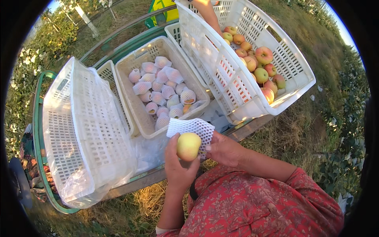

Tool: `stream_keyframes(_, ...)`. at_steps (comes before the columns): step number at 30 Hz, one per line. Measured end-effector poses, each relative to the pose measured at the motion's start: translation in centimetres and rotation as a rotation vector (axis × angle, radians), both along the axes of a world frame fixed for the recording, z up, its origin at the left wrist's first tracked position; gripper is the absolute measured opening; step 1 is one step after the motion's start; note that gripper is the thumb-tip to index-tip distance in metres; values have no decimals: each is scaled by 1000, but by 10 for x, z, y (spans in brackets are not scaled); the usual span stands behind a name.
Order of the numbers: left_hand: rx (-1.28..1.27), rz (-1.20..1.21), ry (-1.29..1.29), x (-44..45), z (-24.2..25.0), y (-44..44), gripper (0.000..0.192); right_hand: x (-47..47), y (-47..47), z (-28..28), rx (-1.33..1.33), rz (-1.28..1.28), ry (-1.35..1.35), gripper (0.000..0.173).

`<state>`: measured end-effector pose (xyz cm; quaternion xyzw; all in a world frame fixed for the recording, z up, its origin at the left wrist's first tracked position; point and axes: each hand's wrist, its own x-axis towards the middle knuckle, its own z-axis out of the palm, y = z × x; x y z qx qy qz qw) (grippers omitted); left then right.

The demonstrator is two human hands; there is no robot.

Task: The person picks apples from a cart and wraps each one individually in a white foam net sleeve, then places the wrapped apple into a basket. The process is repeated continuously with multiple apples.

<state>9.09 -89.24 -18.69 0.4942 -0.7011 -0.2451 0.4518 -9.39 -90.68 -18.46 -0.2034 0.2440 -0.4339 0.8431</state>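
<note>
My left hand (181,170) holds a yellow-green apple (188,146) between thumb and fingers, with a faint pink blush at its base. My right hand (226,149) grips a white foam net sleeve (191,127), which lies flattened just behind and beside the apple. The apple is outside the sleeve. Beyond my hands, a pale plastic crate (145,131) holds several apples in foam nets (168,91). To the right, a tall white slatted crate (275,111) holds bare red and yellow apples (261,75).
A white crate (84,130) partly wrapped in clear plastic film stands at left. The crates rest on a green metal-framed cart (38,118). Another person's arm (208,14) reaches into the tall crate at the top. Dry grass (151,198) lies below the cart edge.
</note>
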Motion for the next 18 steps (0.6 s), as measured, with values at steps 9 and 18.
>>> stream_keyframes(9, -115, 89, 275, -12, -6, 6, 69, -3, 1, 6, 5, -91, 4, 79)
stream_keyframes(18, 1091, -363, 1215, -16, -17, 17, 51, -36, 22, 1, 80, 216, -117, 99)
